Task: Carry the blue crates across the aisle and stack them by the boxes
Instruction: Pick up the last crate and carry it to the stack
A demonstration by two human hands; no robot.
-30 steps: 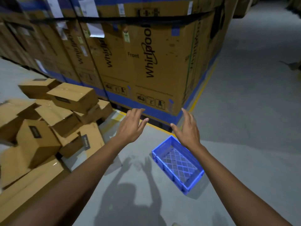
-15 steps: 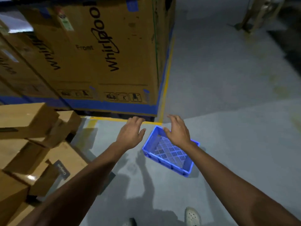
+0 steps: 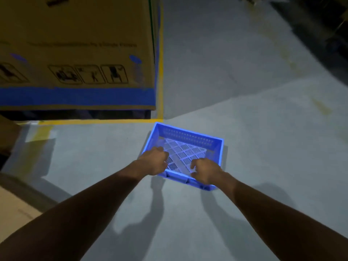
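One empty blue crate [image 3: 190, 137] with a lattice floor sits on the grey concrete, just past the corner of a yellow floor line. My left hand [image 3: 153, 163] curls over the crate's near left corner. My right hand [image 3: 204, 173] curls over the near rim toward the right. Both sets of fingers hook inside the rim. The crate's base rests on the floor.
A large cardboard appliance box [image 3: 75, 53] with a blue band stands at the upper left, behind the yellow line [image 3: 98, 121]. Smaller cardboard boxes [image 3: 11, 210] show at the left edge. Open grey floor [image 3: 254, 91] stretches to the right, and dark objects fill the far upper right.
My view has dropped and drawn closer to the crate. Both hands came down from open above it and closed on its near rim.
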